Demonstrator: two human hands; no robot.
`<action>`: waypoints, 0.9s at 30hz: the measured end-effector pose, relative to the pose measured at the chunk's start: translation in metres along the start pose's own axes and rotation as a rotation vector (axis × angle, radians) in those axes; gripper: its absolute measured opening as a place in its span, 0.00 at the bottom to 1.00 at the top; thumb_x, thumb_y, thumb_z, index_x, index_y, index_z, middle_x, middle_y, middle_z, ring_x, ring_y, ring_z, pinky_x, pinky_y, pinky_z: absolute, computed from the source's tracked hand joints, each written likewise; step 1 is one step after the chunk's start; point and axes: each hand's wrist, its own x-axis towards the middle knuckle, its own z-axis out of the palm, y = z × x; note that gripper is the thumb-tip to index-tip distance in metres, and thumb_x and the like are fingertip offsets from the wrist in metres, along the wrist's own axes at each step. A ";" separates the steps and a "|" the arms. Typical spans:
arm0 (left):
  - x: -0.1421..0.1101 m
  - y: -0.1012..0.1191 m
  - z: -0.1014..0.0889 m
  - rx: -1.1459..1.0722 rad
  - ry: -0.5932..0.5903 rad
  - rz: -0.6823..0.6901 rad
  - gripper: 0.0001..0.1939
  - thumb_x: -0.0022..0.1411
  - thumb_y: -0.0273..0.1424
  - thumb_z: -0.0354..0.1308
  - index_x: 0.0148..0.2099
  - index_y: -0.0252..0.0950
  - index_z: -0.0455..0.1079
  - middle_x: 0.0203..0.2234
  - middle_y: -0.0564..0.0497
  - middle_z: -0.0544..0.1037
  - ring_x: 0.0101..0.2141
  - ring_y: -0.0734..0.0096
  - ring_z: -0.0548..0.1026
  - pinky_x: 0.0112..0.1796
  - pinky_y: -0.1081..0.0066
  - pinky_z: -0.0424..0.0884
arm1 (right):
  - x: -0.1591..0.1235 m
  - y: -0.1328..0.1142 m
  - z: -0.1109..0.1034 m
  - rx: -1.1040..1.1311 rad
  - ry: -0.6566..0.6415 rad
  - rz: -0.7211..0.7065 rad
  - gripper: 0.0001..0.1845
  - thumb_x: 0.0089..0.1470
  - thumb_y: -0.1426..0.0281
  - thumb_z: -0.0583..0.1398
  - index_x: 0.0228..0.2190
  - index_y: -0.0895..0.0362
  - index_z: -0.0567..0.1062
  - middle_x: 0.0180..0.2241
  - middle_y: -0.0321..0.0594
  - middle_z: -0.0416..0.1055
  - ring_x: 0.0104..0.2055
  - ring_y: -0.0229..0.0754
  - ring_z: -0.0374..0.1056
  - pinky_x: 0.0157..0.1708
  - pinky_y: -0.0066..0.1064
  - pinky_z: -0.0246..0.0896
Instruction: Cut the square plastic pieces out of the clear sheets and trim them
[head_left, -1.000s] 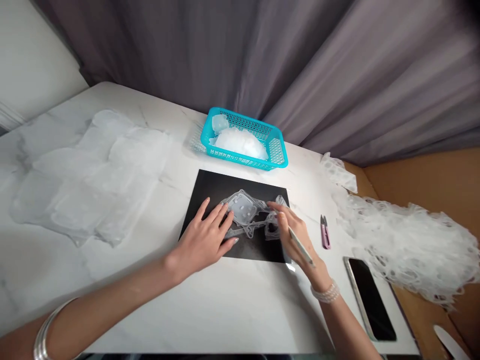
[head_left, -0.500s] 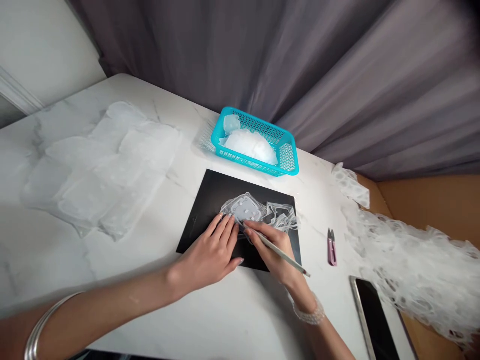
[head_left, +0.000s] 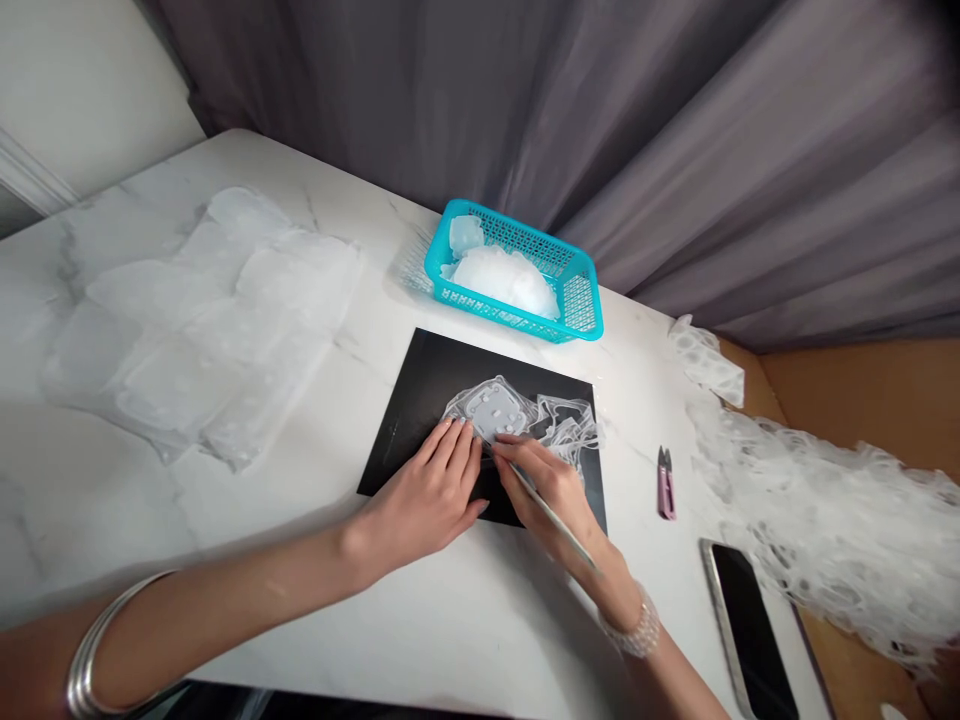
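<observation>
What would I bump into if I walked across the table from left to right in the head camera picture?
Cloudy sheets → left hand → right hand → pink snips → phone.

Soft light, seemingly from my right; wide-lens stretch toward the edges.

White marble-patterned tabletop [head_left: 420,630] bright; grey pleated fabric curtain [head_left: 360,110] dim, darkest at top right. Lattice shadow falls left of the turquoise perforated plastic basket [head_left: 595,318]; a softer one lies below my bare right hand [head_left: 551,500]. Piled white translucent pieces [head_left: 502,275] in the basket wash out. Tangled whitish plastic scraps [head_left: 832,520] look smeared.
</observation>
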 end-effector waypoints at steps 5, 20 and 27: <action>0.001 -0.007 -0.008 -0.054 0.005 0.039 0.28 0.72 0.39 0.45 0.61 0.21 0.68 0.59 0.36 0.71 0.58 0.43 0.67 0.62 0.48 0.54 | 0.001 0.006 0.004 -0.067 0.036 -0.205 0.11 0.64 0.79 0.54 0.44 0.59 0.73 0.36 0.48 0.76 0.51 0.48 0.74 0.51 0.41 0.74; -0.004 -0.010 -0.013 -0.048 -0.061 0.062 0.26 0.74 0.34 0.39 0.63 0.24 0.65 0.61 0.38 0.69 0.61 0.43 0.62 0.61 0.39 0.53 | -0.001 0.015 -0.005 -0.038 -0.007 -0.205 0.12 0.65 0.76 0.55 0.47 0.59 0.75 0.45 0.51 0.77 0.52 0.47 0.75 0.50 0.38 0.75; -0.004 -0.007 -0.010 -0.029 -0.045 0.045 0.25 0.73 0.34 0.40 0.62 0.25 0.67 0.60 0.37 0.70 0.61 0.43 0.63 0.60 0.39 0.54 | 0.004 0.017 -0.005 -0.051 -0.014 -0.227 0.13 0.65 0.74 0.55 0.48 0.57 0.75 0.45 0.49 0.78 0.46 0.46 0.77 0.45 0.37 0.77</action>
